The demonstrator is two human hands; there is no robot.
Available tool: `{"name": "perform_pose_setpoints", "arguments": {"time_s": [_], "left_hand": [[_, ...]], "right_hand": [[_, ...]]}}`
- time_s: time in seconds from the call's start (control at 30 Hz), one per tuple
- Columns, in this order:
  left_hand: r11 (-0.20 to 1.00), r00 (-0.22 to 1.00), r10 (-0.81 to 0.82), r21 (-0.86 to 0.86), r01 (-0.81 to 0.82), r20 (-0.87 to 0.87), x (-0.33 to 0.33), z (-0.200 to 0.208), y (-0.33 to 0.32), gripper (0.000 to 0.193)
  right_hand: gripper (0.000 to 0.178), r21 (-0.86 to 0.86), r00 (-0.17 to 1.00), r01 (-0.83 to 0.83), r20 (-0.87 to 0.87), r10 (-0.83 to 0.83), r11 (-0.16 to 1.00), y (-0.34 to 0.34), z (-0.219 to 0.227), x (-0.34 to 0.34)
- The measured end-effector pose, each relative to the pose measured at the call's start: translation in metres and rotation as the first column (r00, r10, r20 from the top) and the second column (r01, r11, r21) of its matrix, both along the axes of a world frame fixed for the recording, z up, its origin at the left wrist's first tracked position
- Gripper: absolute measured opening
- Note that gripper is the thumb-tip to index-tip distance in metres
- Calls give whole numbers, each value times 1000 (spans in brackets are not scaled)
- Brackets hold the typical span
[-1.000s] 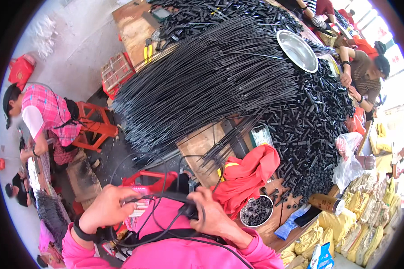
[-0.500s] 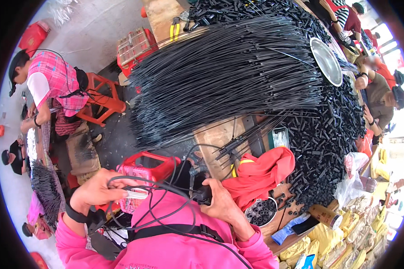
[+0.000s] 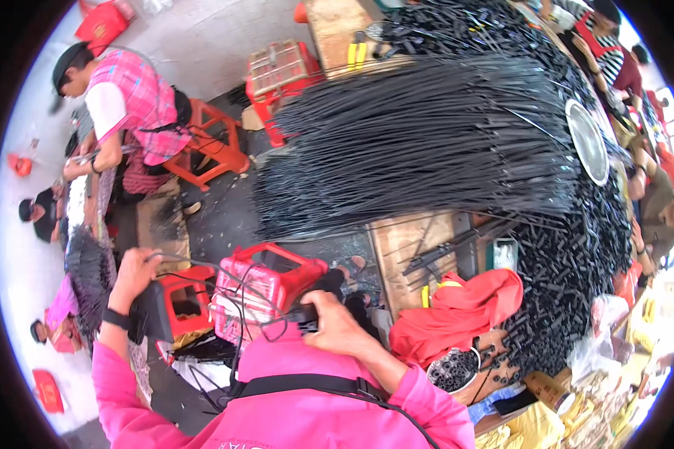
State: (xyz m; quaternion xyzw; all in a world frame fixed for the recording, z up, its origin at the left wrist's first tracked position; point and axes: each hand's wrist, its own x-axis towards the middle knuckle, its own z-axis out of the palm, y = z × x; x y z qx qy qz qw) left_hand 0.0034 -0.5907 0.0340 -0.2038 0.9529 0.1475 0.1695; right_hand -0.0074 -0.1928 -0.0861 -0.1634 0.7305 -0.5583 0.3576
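Observation:
My left hand (image 3: 136, 275) is raised at the left, its fingers closed on a thin black cable (image 3: 216, 266). The cable bows across the front of me toward my right hand (image 3: 337, 325). That hand is at my chest, its thumb and fingers around a small black block (image 3: 301, 312), partly hidden. Below the cable stands a red plastic stool (image 3: 296, 271) with a pink and white wrapped top. A dark flat case (image 3: 154, 313) is by my left wrist, which wears a black band (image 3: 117, 319).
A large heap of long black rods (image 3: 427, 142) lies ahead. Many short black tubes (image 3: 569, 277) cover the bench at right. A red cloth (image 3: 464, 310) and a bowl of black rings (image 3: 454, 370) are beside my right arm. A person (image 3: 138, 112) works at far left.
My left hand has moved left and up, away from my right hand, and the cable loops have spread out between them. The whole view has shifted, so the surroundings sit further right.

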Motion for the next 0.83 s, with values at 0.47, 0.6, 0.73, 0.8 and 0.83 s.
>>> {"name": "perform_pose_setpoints", "arguments": {"time_s": [0.47,0.6,0.73,0.8,0.83], "left_hand": [[964,905,79,-200,-177,-419,-12,19,-28,29],[997,975,-22,-71,7,-222,7,16,-4,36],[997,976,-74,-11,73,-206,30,12,-6,50],[972,985,-30,225,69,-170,41,17,-1,63],[972,984,-15,228,56,-180,44,16,-4,63]], "right_hand": [[56,-28,922,377,-83,-378,926,24,66,-41],[59,-3,889,323,-343,-304,947,3,85,-59],[59,31,724,283,-662,-193,959,-22,100,-73],[59,74,725,235,-677,-124,969,-36,114,-79],[61,101,783,197,-615,-94,975,-43,118,-80]]}}
